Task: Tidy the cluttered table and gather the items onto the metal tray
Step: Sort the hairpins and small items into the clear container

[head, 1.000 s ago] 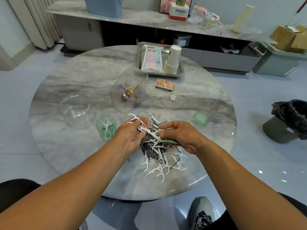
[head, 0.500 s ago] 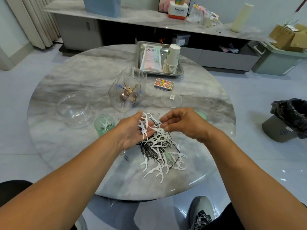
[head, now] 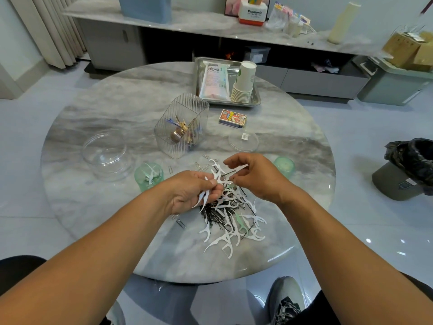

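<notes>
While your left hand [head: 195, 192] curls its fingers [head: 212, 184] round a bunch of white floss picks [head: 203, 198], your right hand [head: 255, 175] pinches one pick [head: 240, 168] by its end, just above the heap [head: 230, 216] of picks and black hairpins on the worktop [head: 117, 109]. How many picks the left holds is hidden by the palm. Paper clips [head: 180, 223] lie at the heap's edges. A green jar [head: 148, 175] with picks stands left; its lid [head: 284, 165] is partly hidden behind your right hand. Farther off sits the tray [head: 255, 99], holding cups [head: 243, 82] and a packet [head: 214, 82].
</notes>
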